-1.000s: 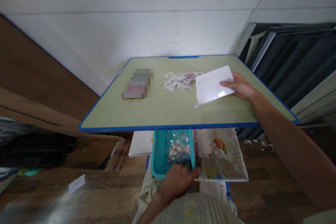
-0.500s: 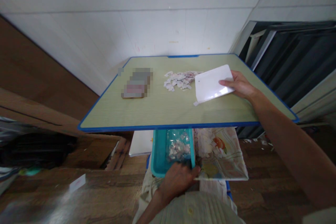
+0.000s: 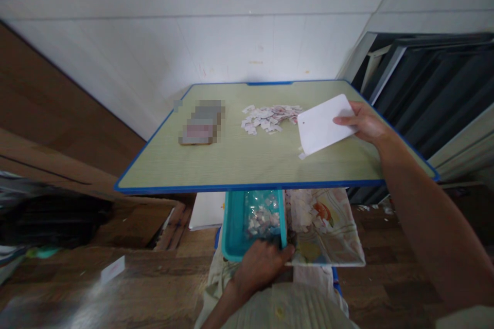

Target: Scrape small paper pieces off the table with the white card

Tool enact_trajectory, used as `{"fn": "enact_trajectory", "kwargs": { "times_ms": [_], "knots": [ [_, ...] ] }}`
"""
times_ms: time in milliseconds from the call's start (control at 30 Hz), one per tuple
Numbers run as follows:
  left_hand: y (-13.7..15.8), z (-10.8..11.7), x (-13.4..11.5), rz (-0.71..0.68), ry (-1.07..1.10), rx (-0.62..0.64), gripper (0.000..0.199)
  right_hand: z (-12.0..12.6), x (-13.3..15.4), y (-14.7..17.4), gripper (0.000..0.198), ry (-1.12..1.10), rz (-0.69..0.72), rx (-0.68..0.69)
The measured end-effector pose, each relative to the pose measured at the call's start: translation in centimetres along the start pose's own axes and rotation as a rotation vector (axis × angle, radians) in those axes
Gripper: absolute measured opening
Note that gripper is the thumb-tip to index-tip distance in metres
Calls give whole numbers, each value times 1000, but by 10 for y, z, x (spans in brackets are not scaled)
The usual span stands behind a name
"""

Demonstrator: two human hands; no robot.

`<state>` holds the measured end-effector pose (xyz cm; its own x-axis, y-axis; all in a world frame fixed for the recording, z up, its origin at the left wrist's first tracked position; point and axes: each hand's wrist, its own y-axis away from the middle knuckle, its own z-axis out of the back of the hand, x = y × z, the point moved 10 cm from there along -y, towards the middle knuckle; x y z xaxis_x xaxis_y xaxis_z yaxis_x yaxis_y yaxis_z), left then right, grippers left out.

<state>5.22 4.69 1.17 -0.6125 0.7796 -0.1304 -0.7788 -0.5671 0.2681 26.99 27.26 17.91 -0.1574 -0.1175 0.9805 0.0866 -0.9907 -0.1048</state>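
Note:
My right hand pinches a flat white plastic scraper with rounded corners and a small hole, thumb on top. The scraper is tilted over the table, with small paper pieces at its lower left corner. Just left of it lies a loose pile of small printed paper pieces. Below the table's front edge, my left hand is closed over the near right rim of a teal plastic tray. Its fingertips are hidden inside the tray. A clear bag of small pieces lies in that tray.
The blue-edged table stands against a white wall. A blurred-out flat object lies on its left. Under the front edge are a patterned cloth-like sheet and a white board. Dark panels lean at the right.
My right hand has drawn the scraper a little to the right, away from the pile. The small pieces at its lower corner have shifted right too. My left hand stays put.

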Motion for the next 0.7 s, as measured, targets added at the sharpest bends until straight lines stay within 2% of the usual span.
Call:
{"fn": "enact_trajectory", "kwargs": {
  "times_ms": [100, 200, 267, 433, 567, 700],
  "knots": [
    [0, 2, 1, 12, -1, 11, 26, 11, 0, 1, 27, -11, -2, -22],
    [0, 5, 0, 8, 10, 2, 24, 24, 4, 0, 29, -61, 48, -110],
    [-1, 5, 1, 6, 15, 6, 24, 24, 3, -2, 31, -89, 63, -128],
    [-1, 1, 1, 4, 3, 14, 24, 6, -10, -8, 38, -69, -5, -35],
    [-1, -4, 1, 6, 5, 38, 25, 5, -16, -10, 39, -45, -28, -16],
    [-1, -4, 2, 14, 5, 47, 27, 0, -19, -8, 39, -30, -62, 59]
  ]
}}
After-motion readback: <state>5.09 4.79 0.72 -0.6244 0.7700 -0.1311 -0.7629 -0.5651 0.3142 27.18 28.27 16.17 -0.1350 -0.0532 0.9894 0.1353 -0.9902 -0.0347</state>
